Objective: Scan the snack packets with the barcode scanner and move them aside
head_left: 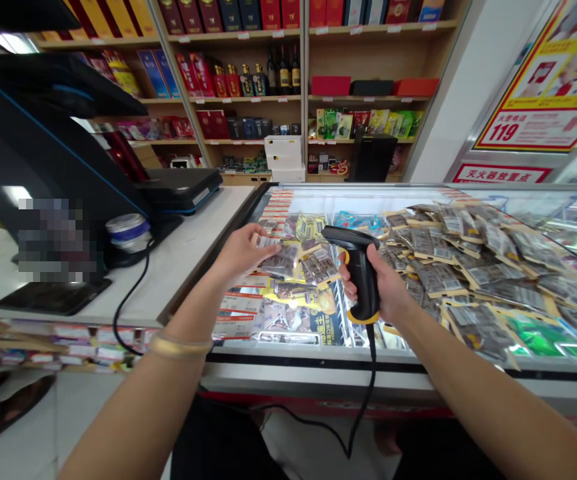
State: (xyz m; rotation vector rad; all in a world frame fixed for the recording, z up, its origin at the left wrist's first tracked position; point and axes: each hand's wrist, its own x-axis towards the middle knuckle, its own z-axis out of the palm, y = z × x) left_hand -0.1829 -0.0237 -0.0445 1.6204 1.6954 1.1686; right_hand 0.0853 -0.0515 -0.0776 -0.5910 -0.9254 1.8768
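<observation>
Nearest: left forearm with bangle. Left hand touches dark packet on glass-topped case; whether fingers pinch it, cannot tell. Right hand wraps fingers round scanner. Cable hangs in loop near legs; may snag and tug scanner. Overlapping packets may slide if right hand brushes them.

Near the lower left corner of the red-and-yellow poster, "119" under "火警电话"; on the red-and-white sign below the poster's bottom edge, "灭火器放置点"; price tags along shelf edges, too small to read.
</observation>
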